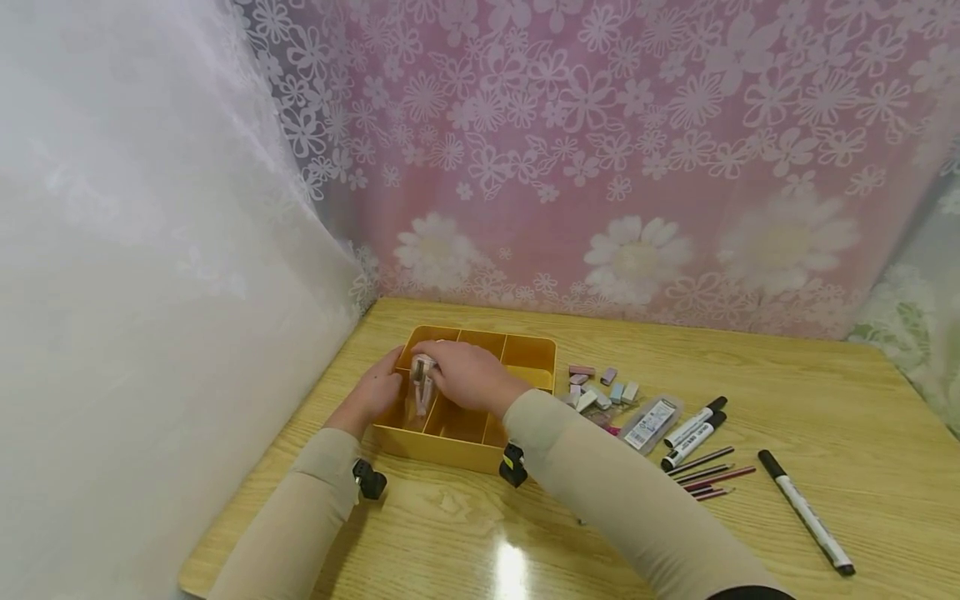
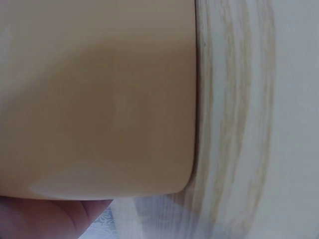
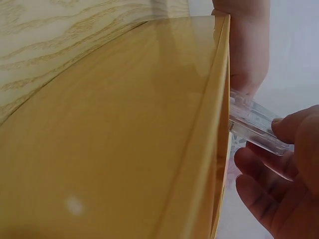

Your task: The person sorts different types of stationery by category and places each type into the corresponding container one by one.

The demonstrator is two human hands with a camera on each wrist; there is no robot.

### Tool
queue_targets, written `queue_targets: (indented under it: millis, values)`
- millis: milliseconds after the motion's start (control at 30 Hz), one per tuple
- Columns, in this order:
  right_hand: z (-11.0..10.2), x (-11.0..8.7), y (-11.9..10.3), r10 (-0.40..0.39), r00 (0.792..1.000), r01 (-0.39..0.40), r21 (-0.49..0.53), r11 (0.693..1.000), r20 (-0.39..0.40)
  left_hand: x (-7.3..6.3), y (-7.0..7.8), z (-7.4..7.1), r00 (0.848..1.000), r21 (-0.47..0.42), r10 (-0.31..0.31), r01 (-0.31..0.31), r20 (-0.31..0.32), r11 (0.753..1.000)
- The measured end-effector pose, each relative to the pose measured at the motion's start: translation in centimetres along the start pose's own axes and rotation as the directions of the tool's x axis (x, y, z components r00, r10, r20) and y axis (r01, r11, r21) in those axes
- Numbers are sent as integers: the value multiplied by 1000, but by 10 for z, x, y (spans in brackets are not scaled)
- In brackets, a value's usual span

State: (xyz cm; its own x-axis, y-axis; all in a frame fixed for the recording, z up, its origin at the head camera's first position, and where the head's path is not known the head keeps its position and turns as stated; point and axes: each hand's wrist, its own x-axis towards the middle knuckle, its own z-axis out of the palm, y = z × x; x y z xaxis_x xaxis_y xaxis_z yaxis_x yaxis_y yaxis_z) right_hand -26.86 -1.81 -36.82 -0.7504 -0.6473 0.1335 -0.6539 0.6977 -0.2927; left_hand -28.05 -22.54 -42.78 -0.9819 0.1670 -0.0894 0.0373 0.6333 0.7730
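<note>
A yellow-orange box (image 1: 442,450) with several compartments stands on the wooden table. My right hand (image 1: 468,375) reaches over it and pinches a clear plastic object (image 3: 256,124) between thumb and fingers. In the head view this object stands tilted at the left compartments, its lower end inside the box; its exact kind cannot be told. My left hand (image 1: 377,390) holds the box's left wall, with some fingers hidden. The left wrist view shows mostly the box's smooth outer wall (image 2: 109,114), with part of the left hand (image 2: 45,219) at the rim.
Right of the box lie several small erasers (image 1: 588,398) and a clear plastic case (image 1: 652,423) with a white label. Beyond them are black-capped markers (image 1: 693,440) and several pencils (image 1: 708,479). Another marker (image 1: 806,512) lies farther right. Floral curtains (image 1: 600,167) hang behind the table.
</note>
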Motion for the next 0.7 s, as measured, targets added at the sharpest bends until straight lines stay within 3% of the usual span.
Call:
queue_targets:
  millis: [367, 700]
  values:
    - [2, -2, 5, 44, 998, -41, -74, 996, 43, 2, -1, 1, 1000, 4, 2, -2, -13, 1000]
    - [-2, -7, 13, 64, 997, -61, -54, 997, 48, 2, -2, 1, 1000, -4, 22, -22, -14, 1000]
